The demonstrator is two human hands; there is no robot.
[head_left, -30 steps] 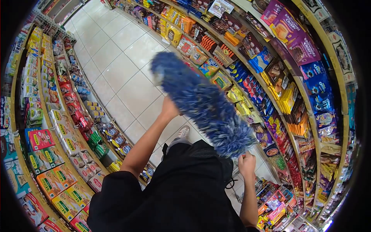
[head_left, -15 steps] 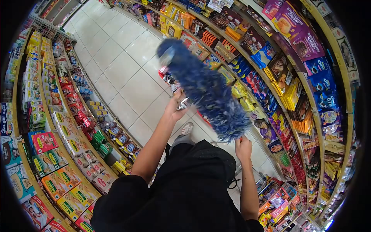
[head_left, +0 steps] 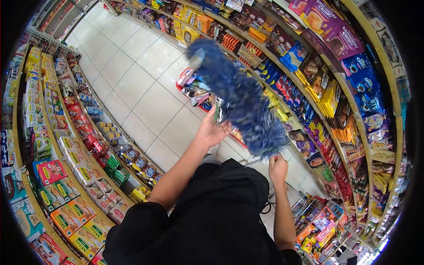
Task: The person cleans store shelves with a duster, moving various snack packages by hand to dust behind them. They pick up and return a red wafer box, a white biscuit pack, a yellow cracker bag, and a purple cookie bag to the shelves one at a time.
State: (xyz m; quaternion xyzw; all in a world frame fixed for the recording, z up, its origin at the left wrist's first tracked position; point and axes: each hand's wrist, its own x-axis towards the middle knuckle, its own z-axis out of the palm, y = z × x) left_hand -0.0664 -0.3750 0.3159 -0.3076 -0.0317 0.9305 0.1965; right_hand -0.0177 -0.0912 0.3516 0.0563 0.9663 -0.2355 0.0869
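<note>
A fluffy blue duster (head_left: 240, 97) stretches diagonally across the middle of the view, slightly blurred. My right hand (head_left: 278, 169) is closed around its handle end at the lower right. Left of the duster, my left hand (head_left: 213, 132) is turned partly palm up with curled fingers. A small shiny packet (head_left: 218, 114) shows at its thumb, partly hidden behind the duster, and the hand appears to hold it. Beneath both is a red basket (head_left: 180, 86) with several packaged snacks, largely covered by the duster and my left hand.
Shelves of biscuits and snacks (head_left: 327, 101) curve along the right. Boxed and bagged goods (head_left: 73, 212) fill the shelves on the left. Pale floor tiles (head_left: 137, 84) run between them. Another container of colourful packets (head_left: 318, 232) stands at the lower right.
My left hand has moved right and turned, its fingers loosening and the packet shifting towards the thumb. More of the red basket shows. The duster has swung slightly; my right hand keeps its grip.
</note>
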